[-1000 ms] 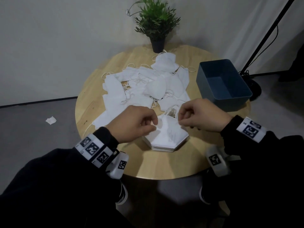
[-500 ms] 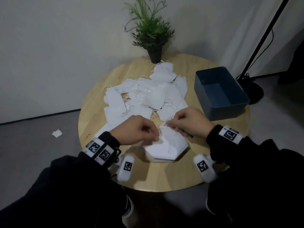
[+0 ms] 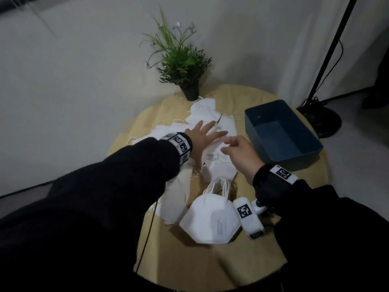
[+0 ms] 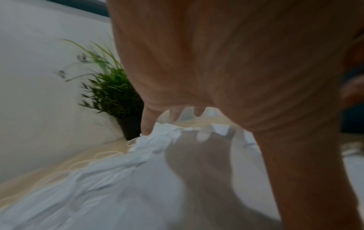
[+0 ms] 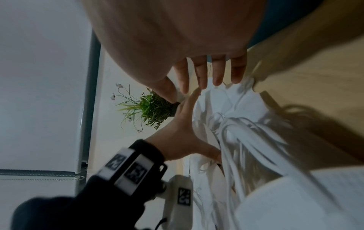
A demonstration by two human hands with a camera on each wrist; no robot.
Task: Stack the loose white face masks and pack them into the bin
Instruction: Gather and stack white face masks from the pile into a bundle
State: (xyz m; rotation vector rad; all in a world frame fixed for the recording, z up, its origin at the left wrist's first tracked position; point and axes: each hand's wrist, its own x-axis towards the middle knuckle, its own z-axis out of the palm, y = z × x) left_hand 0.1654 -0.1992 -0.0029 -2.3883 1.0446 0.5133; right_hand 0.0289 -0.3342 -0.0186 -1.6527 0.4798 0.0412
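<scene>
A person in dark sleeves reaches across a round wooden table point(image 3: 263, 268) toward a heap of loose white face masks point(image 3: 210, 118) spread over its middle and far-left part. The left hand point(image 3: 203, 137) stretches forward with its fingers straight and spread, palm down over the heap; the left wrist view shows one fingertip point(image 4: 146, 129) touching the crumpled white fabric, and the hand grips nothing. The right hand point(image 3: 239, 153) hovers just beside it, nearer the table's right side, fingers relaxed and slightly bent, holding nothing; the right wrist view shows its fingers point(image 5: 201, 73) extended above the masks and their elastic loops. A tidy stack of folded masks point(image 3: 210, 220) sits near the table's near edge, ear loops point(image 3: 219, 186) bunched at its far end and printed lettering on the top mask, apart from both hands. A dark blue bin point(image 3: 311, 153) stands at the table's right edge, its visible inside holding no masks. A small potted plant point(image 3: 183, 60) with green leaves and pale flowers stands at the far edge, just behind the heap. Tagged white bands point(image 3: 283, 173) circle both wrists, and a black stand point(image 3: 328, 49) rises from the floor right of the table.
</scene>
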